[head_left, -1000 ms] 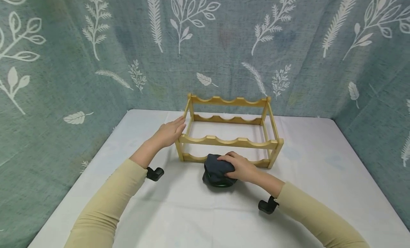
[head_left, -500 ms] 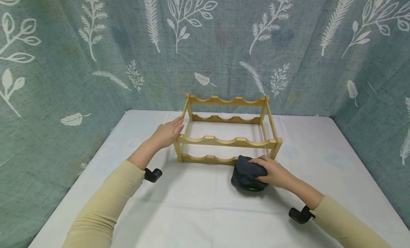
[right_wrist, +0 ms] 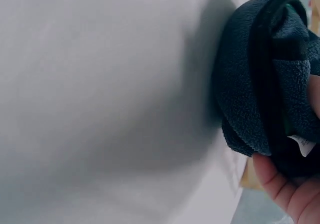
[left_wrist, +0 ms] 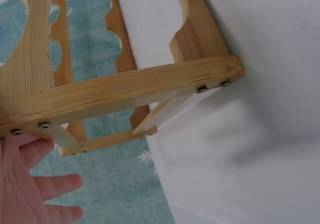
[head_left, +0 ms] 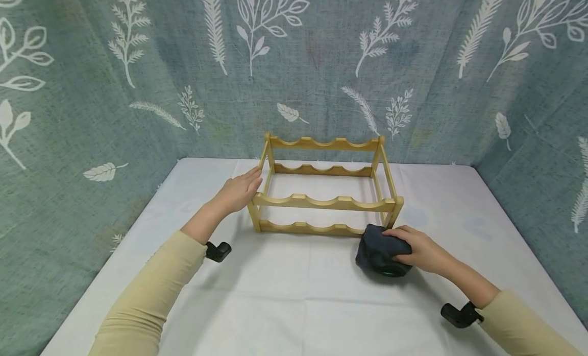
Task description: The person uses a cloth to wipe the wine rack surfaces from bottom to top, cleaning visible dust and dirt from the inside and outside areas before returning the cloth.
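A two-tier light wooden rack [head_left: 300, 200] with scalloped rails stands on the white cloth-covered table. My left hand [head_left: 239, 192] rests against its left side; in the left wrist view the fingers [left_wrist: 59, 186] are spread and straight beside the screwed end piece. By the rack's front right corner, my right hand [head_left: 420, 251] grips a bunched dark navy towel [head_left: 377, 248]. Up close in the right wrist view, the towel [right_wrist: 237, 78] has a fuzzy pile, a smooth dark border and a small white label [right_wrist: 303, 145]. Part of my right hand is outside that view.
A grey-green curtain [head_left: 321, 105] with white leaf prints hangs behind the table and along both sides. White cloth [head_left: 275, 305] covers the tabletop. A small black wrist camera [head_left: 218, 251] sits under the left forearm, another one [head_left: 459, 315] under the right.
My right hand has moved the towel rightward along the front of the rack, from its middle to the right corner. The left hand stays at the rack's left side.
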`<state>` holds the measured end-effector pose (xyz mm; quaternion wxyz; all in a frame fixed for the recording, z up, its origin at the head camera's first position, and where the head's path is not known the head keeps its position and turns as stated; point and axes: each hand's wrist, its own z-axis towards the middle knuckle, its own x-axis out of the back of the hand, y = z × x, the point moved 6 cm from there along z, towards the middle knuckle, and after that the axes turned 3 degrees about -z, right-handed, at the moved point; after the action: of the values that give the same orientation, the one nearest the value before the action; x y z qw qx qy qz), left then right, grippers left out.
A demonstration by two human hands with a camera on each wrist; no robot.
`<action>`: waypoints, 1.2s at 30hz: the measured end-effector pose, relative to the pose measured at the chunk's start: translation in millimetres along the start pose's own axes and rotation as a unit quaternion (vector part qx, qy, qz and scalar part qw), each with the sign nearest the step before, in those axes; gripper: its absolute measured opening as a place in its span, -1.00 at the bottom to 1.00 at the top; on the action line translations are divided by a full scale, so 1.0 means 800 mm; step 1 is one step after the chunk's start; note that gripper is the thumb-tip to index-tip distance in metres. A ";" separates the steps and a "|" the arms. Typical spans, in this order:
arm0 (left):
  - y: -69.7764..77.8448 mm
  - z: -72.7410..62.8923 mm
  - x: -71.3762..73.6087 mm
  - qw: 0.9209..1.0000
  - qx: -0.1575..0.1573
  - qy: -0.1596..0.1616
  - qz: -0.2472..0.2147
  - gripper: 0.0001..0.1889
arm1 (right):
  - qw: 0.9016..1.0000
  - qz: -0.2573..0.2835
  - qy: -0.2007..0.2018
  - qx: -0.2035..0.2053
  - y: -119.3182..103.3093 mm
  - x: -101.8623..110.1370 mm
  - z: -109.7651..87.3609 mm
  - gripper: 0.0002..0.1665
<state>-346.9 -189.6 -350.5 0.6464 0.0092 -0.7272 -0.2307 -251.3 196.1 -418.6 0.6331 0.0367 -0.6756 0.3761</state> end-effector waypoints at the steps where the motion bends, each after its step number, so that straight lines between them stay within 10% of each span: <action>1: 0.000 0.000 0.000 1.000 -0.001 0.001 -0.001 -0.42 | 1.000 0.007 0.000 0.006 -0.003 -0.001 0.002 -0.33; 21: -0.002 -0.003 0.000 1.000 -0.024 0.001 -0.014 -0.40 | 0.991 0.054 -0.044 0.110 -0.168 -0.091 0.156 -0.35; 36: -0.001 -0.004 0.003 1.000 -0.016 0.006 -0.013 -0.42 | 0.995 0.028 -0.035 0.093 -0.189 -0.121 0.199 -0.35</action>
<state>-344.4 -191.6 -348.5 0.6474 0.0098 -0.7196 -0.2511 -285.0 -41.6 -421.1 0.5923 0.0897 -0.6603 0.4529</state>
